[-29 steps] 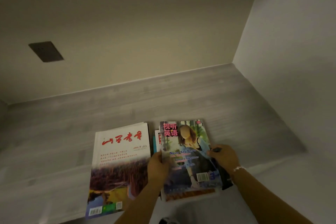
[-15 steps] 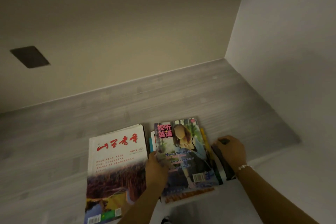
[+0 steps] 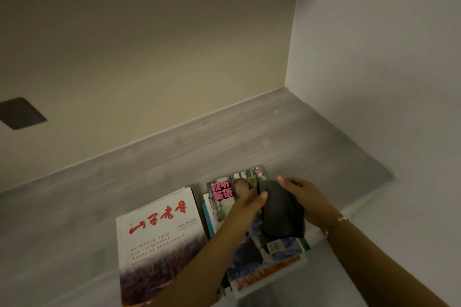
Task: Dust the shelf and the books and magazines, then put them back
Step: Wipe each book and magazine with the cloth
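Grey wood-grain shelf [image 3: 287, 132] under dim light: your right hand [image 3: 308, 200] grips a dark cloth [image 3: 283, 209] over the top magazine [image 3: 225, 192] of the right-hand stack, your left hand [image 3: 245, 207] pinching its edge, dusting apparently under way, wiping strokes next.

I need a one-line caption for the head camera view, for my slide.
Both hands, right hand and left hand, hold a dark cloth over the magazine stack on the grey shelf.
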